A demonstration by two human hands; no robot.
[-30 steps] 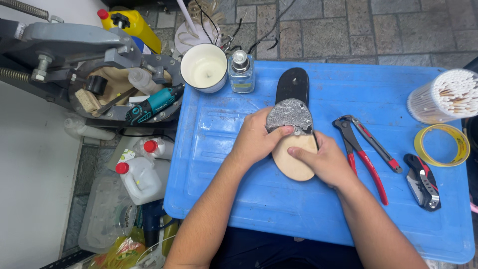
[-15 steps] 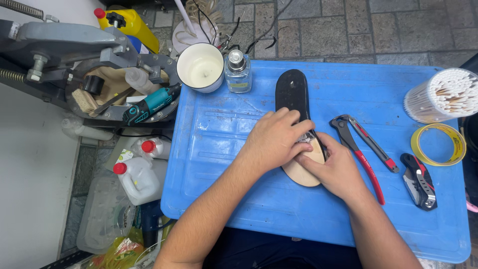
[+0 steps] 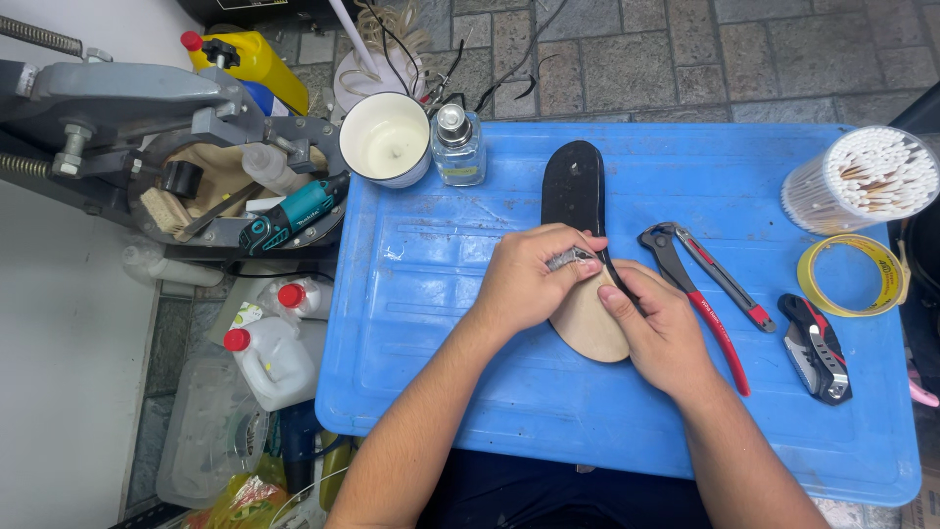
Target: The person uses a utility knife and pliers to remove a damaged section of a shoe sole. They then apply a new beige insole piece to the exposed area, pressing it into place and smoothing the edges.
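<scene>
1. A black shoe sole (image 3: 576, 186) lies lengthwise on the blue plastic lid (image 3: 470, 392) that serves as a worktop, its toe end pointing away from the person. A tan insole piece (image 3: 587, 323) lies over its near end.
2. The left hand (image 3: 534, 279) curls over the middle of the sole, fingers pressed together and pinching a small glittery silver piece (image 3: 571, 260) down against it.
3. The right hand (image 3: 666, 328) rests on the right edge of the tan insole piece; its thumb presses flat on the piece and the fingers are closed along the rim of the sole.
4. Judged from how the layers lie, the tan piece is already seated on the sole, while the silver piece looks only partly set, still mostly hidden under the left fingers. The far half of the sole is bare.
5. The red-handled pincers (image 3: 700, 284) and the folding utility knife (image 3: 813, 348) lie untouched to the right, well apart from both hands.
6. Containers: a white cup (image 3: 385, 140) at the lid's far edge holds a pale creamy substance, perhaps glue. Just beside it stands a small clear glass bottle (image 3: 457, 147) with liquid inside.
7. A clear tub (image 3: 862, 181) at the far right corner is packed with white cotton swabs. A roll of yellow tape (image 3: 852, 274) lies near it.
</scene>
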